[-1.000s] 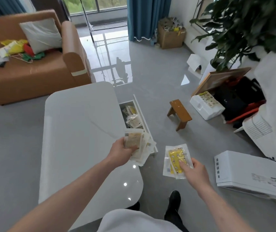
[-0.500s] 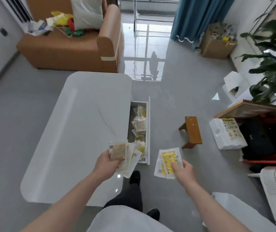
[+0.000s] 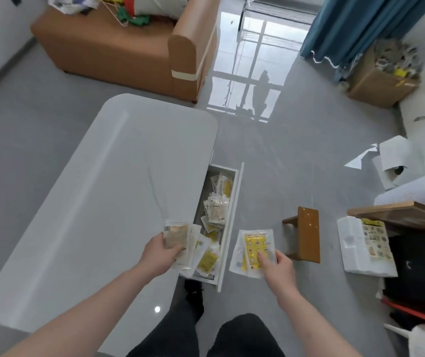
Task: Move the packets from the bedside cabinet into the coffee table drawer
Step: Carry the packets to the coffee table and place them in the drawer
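Grey tiled floor (image 3: 283, 155) w/ brown sofa (image 3: 118, 45) at top, blue curtain (image 3: 355, 24) top right, cardboard box (image 3: 381, 81) beside it. White coffee table (image 3: 98, 202) fills left-centre, top bare. Its drawer (image 3: 233, 217) is pulled open on the right side, already holding a loose heap of packets (image 3: 216, 204). Small wood stool (image 3: 306, 233) on floor right of drawer, foam block (image 3: 358, 248) further right. Bedside cabinet not in view. Left hand (image 3: 158, 256) clenched round a fanned stack (image 3: 188, 243) of packets, held over the drawer's near end and table edge. Right hand (image 3: 279, 266) pinches a yellow packet (image 3: 255, 249) in clear wrap, thumb on top, held over floor just right of the drawer front, not over the drawer. Judgement: packets look light, thin, floppy, film prob slippery, so the fan could slide apart; grip across the middle or by the sealed edge, lower in close rather than toss.
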The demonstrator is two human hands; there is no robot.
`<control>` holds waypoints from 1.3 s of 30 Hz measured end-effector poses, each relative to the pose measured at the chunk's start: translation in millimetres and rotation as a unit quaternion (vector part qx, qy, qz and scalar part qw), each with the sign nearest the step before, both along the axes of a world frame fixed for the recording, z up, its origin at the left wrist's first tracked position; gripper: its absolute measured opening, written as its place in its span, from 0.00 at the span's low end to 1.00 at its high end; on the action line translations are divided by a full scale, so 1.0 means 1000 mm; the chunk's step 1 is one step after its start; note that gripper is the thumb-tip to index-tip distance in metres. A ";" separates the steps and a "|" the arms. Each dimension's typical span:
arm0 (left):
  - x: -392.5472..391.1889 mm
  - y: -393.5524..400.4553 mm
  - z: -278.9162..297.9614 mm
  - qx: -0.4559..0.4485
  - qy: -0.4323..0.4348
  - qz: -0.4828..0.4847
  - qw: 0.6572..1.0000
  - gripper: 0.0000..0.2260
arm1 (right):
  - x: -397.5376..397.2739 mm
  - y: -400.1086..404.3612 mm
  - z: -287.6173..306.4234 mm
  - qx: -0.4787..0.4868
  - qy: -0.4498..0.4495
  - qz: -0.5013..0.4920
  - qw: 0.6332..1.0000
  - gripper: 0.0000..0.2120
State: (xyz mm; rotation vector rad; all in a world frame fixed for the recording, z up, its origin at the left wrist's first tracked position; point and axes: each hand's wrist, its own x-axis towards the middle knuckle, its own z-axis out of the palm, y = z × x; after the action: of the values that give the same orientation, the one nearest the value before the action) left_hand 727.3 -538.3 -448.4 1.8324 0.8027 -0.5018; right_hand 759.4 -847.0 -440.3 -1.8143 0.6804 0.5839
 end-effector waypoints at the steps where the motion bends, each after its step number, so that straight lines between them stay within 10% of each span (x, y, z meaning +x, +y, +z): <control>1: 0.012 -0.001 -0.008 0.007 0.004 -0.007 1.000 0.15 | 0.012 0.002 -0.007 0.003 0.004 0.002 1.000 0.05; 23: 0.037 -0.084 -0.319 0.056 0.163 -0.024 0.985 0.15 | 0.102 -0.025 -0.281 -0.048 0.076 0.098 0.991 0.03; 39: 0.069 -0.046 -0.306 0.057 0.154 -0.042 0.986 0.12 | 0.179 0.026 -0.300 -0.032 0.060 0.117 0.991 0.05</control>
State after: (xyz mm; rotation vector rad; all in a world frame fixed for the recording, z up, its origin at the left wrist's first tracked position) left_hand 796.8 -583.8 -754.6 1.9250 0.9807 -0.8234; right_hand 938.1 -821.0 -740.5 -1.9462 0.5758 0.8403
